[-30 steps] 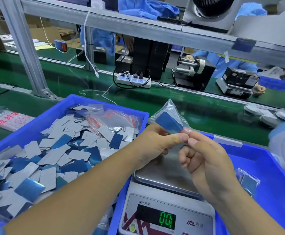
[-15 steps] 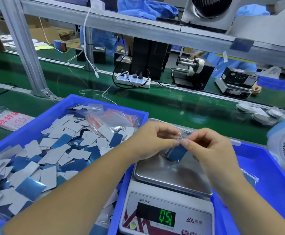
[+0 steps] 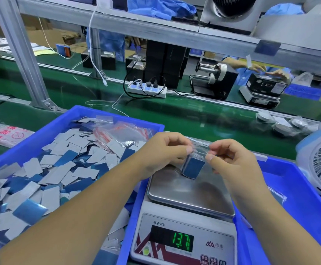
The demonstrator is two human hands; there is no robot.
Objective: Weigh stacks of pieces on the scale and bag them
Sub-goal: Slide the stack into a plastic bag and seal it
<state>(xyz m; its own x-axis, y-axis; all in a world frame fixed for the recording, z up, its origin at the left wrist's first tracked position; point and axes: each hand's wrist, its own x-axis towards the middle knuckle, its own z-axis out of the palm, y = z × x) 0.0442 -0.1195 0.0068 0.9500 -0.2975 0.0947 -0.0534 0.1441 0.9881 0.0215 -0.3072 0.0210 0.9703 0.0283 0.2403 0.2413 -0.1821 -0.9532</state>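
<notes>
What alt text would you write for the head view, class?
Two hands, left hand and right hand, pinch a clear bag holding a blue stack on a scale reading 13.7. Loose pieces fill the left bin.

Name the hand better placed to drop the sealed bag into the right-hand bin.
Right. The right hand pinches the clear plastic bag of blue pieces and sits beside the blue plastic bin; the left hand would cross the scale.
</notes>
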